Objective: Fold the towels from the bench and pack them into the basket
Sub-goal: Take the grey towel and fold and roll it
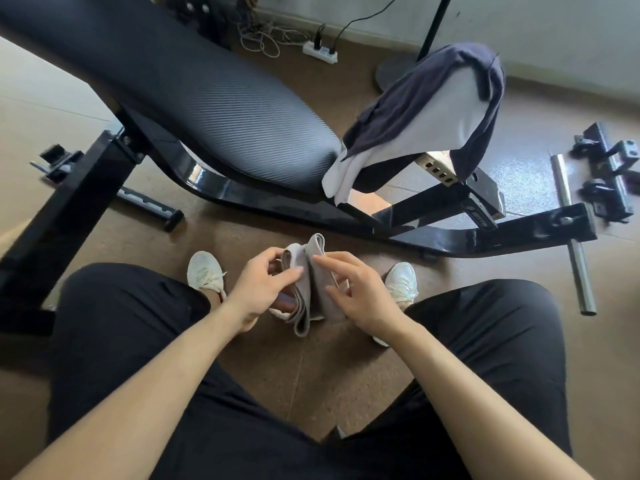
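With my left hand [266, 285] gripping the part-folded grey towel [310, 289] between my knees [114, 306] and my right hand [360, 292] pinching its outer layer, I should square the edges before pressing the next fold.

Home gym corner: padded weight bench [207, 109] on black steel frame [311, 209], loose metal bars [571, 244] on brown rubber floor [311, 358], power strip [320, 51] by wall
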{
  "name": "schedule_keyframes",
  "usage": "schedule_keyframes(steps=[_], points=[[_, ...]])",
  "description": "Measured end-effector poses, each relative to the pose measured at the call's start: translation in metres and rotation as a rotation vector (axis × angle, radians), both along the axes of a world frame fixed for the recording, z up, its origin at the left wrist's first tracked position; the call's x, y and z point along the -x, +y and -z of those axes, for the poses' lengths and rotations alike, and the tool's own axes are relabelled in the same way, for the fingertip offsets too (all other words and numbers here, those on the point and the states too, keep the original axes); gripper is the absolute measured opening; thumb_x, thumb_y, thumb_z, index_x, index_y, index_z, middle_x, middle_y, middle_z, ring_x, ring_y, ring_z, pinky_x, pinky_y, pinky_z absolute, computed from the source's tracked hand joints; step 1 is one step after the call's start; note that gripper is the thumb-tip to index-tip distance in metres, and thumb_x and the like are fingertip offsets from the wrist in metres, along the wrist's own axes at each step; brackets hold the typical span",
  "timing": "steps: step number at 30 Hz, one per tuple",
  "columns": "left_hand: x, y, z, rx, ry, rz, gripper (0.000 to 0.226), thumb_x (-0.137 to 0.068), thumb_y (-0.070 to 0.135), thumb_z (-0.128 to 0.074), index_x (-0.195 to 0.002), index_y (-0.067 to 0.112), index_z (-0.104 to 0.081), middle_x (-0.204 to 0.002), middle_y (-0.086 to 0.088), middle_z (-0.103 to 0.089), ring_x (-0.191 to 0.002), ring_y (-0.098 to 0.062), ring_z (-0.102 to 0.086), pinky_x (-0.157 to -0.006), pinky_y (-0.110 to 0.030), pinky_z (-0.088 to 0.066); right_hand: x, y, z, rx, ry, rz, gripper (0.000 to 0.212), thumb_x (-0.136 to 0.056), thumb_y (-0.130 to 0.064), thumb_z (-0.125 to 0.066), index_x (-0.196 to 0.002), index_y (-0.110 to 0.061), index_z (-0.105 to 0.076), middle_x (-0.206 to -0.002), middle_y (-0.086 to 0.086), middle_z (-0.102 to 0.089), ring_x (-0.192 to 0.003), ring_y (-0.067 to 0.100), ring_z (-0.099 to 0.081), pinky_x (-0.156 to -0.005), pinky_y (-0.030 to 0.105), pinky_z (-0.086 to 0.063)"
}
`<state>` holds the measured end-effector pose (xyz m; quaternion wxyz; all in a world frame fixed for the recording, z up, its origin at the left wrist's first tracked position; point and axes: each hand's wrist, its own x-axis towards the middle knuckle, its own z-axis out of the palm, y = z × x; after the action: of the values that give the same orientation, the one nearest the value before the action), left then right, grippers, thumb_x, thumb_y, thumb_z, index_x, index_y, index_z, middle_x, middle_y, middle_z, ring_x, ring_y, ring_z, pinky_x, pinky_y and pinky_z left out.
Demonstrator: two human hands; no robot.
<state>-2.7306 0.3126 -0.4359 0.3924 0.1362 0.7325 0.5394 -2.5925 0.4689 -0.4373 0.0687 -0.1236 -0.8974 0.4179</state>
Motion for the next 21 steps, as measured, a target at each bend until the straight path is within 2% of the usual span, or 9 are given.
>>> schedule_keyframes(steps=[2,4,6,9,11,13,16,18,21], points=[[-0.003,0.002,-0.004,-0.016,-0.047,-0.022,0.022,-0.097,0.013,-0.067,-0.119,0.014,-0.063,-0.11,-0.017,-0.07,-0.096,-0.028,-0.074,-0.061,-0.039,-0.063,0.002,-0.004,0.004,-0.002,0.005,-0.028,0.056,-0.09,-0.002,-0.069,-0.142,-0.02,-0.06,-0.141,-0.003,-0.057,-0.131,0.014,-0.053,-0.103,0.033,-0.05],[-0.004,0.002,-0.004,-0.014,-0.072,-0.026,0.022,-0.099,0.013,-0.065,-0.12,0.016,-0.062,-0.112,-0.016,-0.07,-0.094,-0.028,-0.075,-0.062,-0.041,-0.064,0.003,-0.008,0.006,0.018,0.007,-0.03,0.055,-0.09,-0.004,-0.068,-0.142,-0.021,-0.059,-0.142,-0.003,-0.057,-0.134,0.014,-0.051,-0.107,0.038,-0.05],[-0.004,0.001,-0.004,-0.008,-0.086,-0.01,0.023,-0.099,0.015,-0.064,-0.121,0.017,-0.06,-0.113,-0.016,-0.07,-0.095,-0.029,-0.075,-0.067,-0.047,-0.065,0.004,-0.011,0.007,0.053,0.023,-0.018,0.053,-0.09,-0.006,-0.07,-0.141,-0.02,-0.06,-0.14,-0.004,-0.058,-0.128,0.011,-0.055,-0.101,0.034,-0.053],[-0.005,0.0,-0.008,-0.061,-0.191,-0.014,0.025,-0.102,0.017,-0.059,-0.126,0.01,-0.056,-0.111,-0.016,-0.072,-0.092,-0.033,-0.076,-0.071,-0.046,-0.065,0.004,-0.016,0.002,0.15,-0.001,0.087,0.052,-0.091,-0.021,-0.074,-0.139,-0.023,-0.055,-0.132,-0.006,-0.061,-0.103,0.004,-0.061,-0.083,0.022,-0.053],[-0.005,-0.001,-0.013,-0.132,-0.294,0.001,0.028,-0.106,0.019,-0.05,-0.13,0.005,-0.054,-0.109,-0.014,-0.073,-0.093,-0.034,-0.076,-0.076,-0.045,-0.064,0.006,-0.018,0.001,0.235,-0.011,0.192,0.064,-0.085,-0.037,-0.079,-0.14,-0.026,-0.049,-0.126,-0.008,-0.063,-0.103,0.006,-0.062,-0.082,0.022,-0.053],[-0.005,-0.002,-0.015,-0.174,-0.318,0.062,0.03,-0.108,0.017,-0.041,-0.133,0.007,-0.054,-0.117,-0.016,-0.072,-0.101,-0.038,-0.074,-0.084,-0.046,-0.062,0.009,-0.018,0.004,0.287,-0.001,0.3,0.069,-0.079,-0.042,-0.083,-0.138,-0.026,-0.05,-0.121,-0.009,-0.066,-0.105,0.008,-0.064,-0.086,0.027,-0.055],[-0.006,-0.003,-0.013,-0.188,-0.285,0.191,0.032,-0.108,0.013,-0.041,-0.137,0.014,-0.056,-0.124,-0.014,-0.072,-0.107,-0.037,-0.073,-0.092,-0.046,-0.06,0.011,-0.013,0.005,0.279,0.007,0.398,0.044,-0.084,-0.029,-0.082,-0.125,-0.022,-0.065,-0.11,-0.01,-0.071,-0.094,0.006,-0.066,-0.083,0.029,-0.056],[-0.006,-0.002,-0.01,-0.189,-0.217,0.198,0.03,-0.105,0.01,-0.049,-0.133,0.015,-0.059,-0.12,-0.011,-0.074,-0.106,-0.035,-0.073,-0.091,-0.042,-0.061,0.01,-0.009,0.003,0.322,0.017,0.402,0.031,-0.087,-0.018,-0.077,-0.117,-0.021,-0.07,-0.103,-0.009,-0.073,-0.084,0.007,-0.066,-0.08,0.036,-0.059],[0.004,-0.005,0.002,-0.131,0.168,0.084,0.033,-0.091,0.013,-0.071,-0.122,0.022,-0.066,-0.112,-0.004,-0.071,-0.104,-0.026,-0.071,-0.088,-0.039,-0.061,0.007,0.002,-0.004,0.472,0.013,0.29,0.026,-0.089,-0.009,-0.073,-0.114,-0.018,-0.071,-0.1,-0.001,-0.075,-0.084,0.012,-0.066,-0.081,0.042,-0.057]])
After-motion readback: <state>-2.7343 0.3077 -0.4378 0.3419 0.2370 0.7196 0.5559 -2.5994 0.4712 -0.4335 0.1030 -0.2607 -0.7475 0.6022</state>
